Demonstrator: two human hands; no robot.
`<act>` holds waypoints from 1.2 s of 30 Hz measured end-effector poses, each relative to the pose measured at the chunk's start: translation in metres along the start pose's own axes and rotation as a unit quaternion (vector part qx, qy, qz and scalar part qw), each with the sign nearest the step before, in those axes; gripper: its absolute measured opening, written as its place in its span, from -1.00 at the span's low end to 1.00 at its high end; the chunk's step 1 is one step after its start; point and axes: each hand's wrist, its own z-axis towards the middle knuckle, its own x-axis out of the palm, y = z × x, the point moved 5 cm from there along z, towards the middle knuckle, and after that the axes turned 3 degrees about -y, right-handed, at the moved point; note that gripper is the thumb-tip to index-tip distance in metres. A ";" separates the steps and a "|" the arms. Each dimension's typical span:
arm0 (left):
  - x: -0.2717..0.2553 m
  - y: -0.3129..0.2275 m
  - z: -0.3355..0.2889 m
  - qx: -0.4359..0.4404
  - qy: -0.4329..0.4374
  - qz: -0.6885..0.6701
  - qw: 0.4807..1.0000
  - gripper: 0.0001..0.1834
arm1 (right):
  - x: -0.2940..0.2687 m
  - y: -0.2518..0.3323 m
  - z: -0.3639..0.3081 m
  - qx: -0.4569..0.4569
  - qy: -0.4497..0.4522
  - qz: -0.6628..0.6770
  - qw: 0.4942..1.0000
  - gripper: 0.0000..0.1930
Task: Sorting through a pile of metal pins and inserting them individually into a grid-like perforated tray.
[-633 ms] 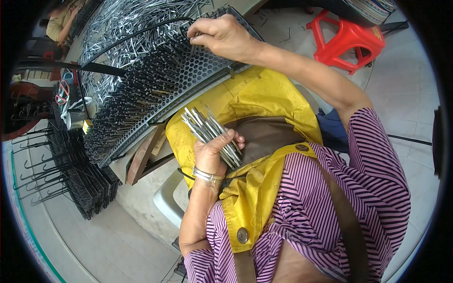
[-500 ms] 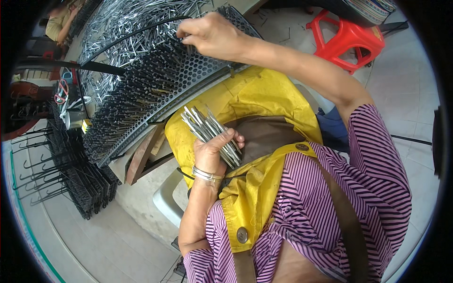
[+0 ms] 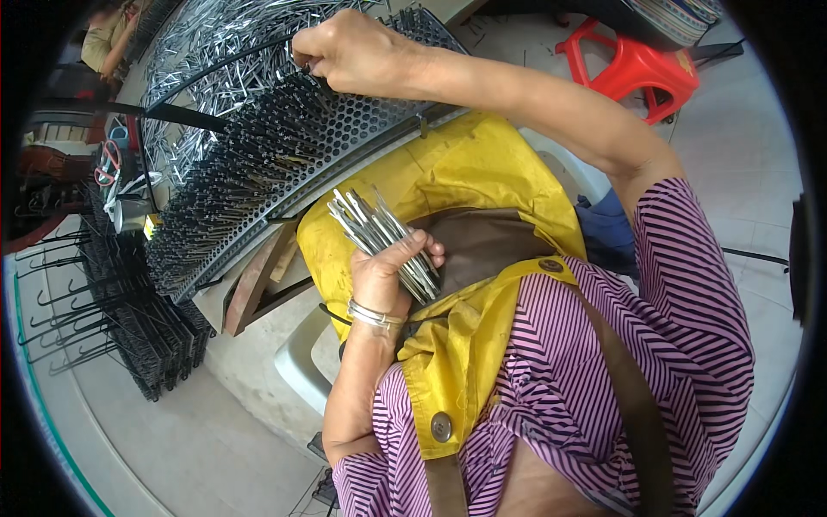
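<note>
My left hand [image 3: 383, 280] is closed around a bundle of slim silver metal rods [image 3: 369, 222], held slantwise over my yellow apron [image 3: 469, 168]. Some rods have flattened tips with small holes. My right hand [image 3: 357, 53] is at the far side of a black perforated rack [image 3: 357, 116], its fingers pinched together near the rack's holes. Whatever sits in that pinch is hidden by the fingers. Dark slender pieces [image 3: 233, 155] stand upright in tight rows across most of the rack, while the holes along its right part show bare.
Behind the rack lies a heap of loose silver metal pieces [image 3: 202, 73]. Black hooked racks [image 3: 142, 302] are stacked on the floor at left, below scissors [image 3: 108, 164] and a metal cup [image 3: 131, 213]. A red stool [image 3: 637, 69] stands far right. Another person [image 3: 108, 43] is at far left.
My right hand has shifted left and slightly away from me over the rack. The left hand keeps its grip on the bundle, nearly still.
</note>
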 end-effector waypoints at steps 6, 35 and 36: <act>-0.002 0.002 0.002 0.003 0.002 -0.005 1.000 -0.91 | -0.004 0.001 -0.004 -0.057 -0.055 0.045 0.996 -0.94; 0.005 -0.001 -0.005 0.016 0.060 0.023 0.998 -0.86 | -0.010 0.044 -0.103 0.111 0.155 0.130 0.973 -0.79; 0.005 0.000 -0.005 0.015 0.058 0.014 0.998 -0.87 | 0.003 0.042 -0.123 0.205 0.188 0.277 0.920 -0.83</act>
